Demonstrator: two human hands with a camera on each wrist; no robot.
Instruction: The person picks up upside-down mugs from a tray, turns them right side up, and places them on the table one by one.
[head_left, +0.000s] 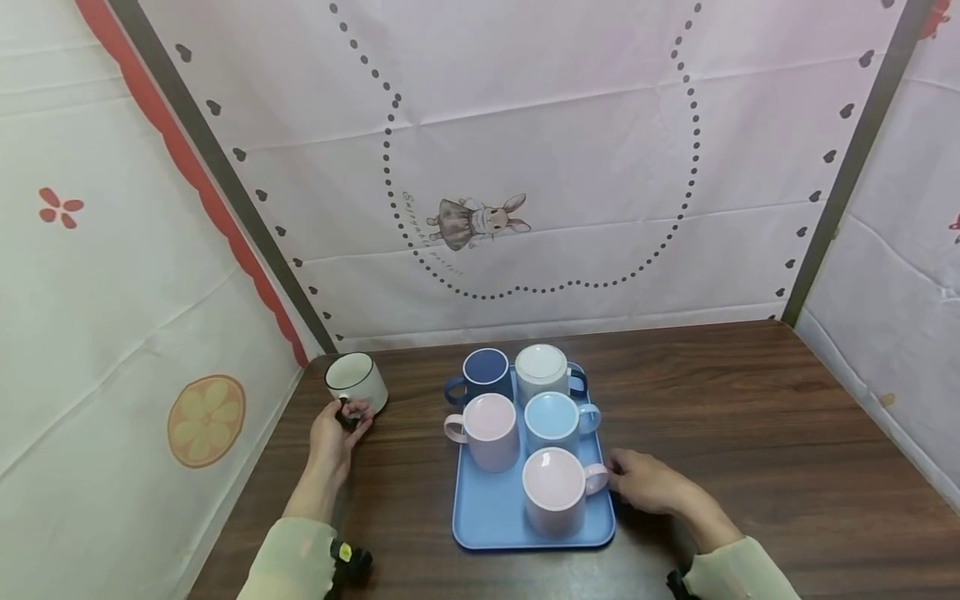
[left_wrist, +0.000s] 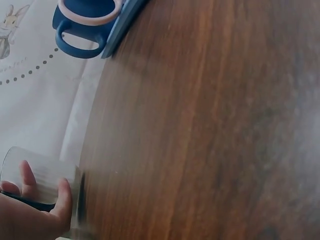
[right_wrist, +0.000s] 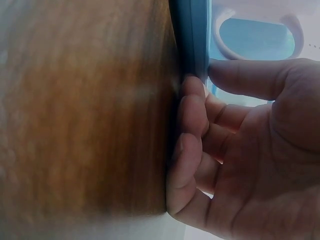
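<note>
At the table's far left corner my left hand [head_left: 345, 429] grips a white mug [head_left: 362, 385] with a black rim by its black handle. Its fingers show against the mug's side in the left wrist view. My right hand [head_left: 647, 482] is at the right edge of a blue tray [head_left: 480, 521], thumb over the rim and curled fingers along the side. Five mugs stand on that tray: a navy mug [head_left: 487, 375], a white mug [head_left: 538, 371] with a dark handle, a light blue mug [head_left: 553, 419] and two pink ones, the nearer pink mug [head_left: 555, 496] beside my right hand.
The other pink mug [head_left: 491, 433] is on the tray's left side, handle pointing left. The brown wooden table [head_left: 712, 392] extends right of the tray. Printed white cloth [head_left: 562, 167] stands behind the table and at both sides.
</note>
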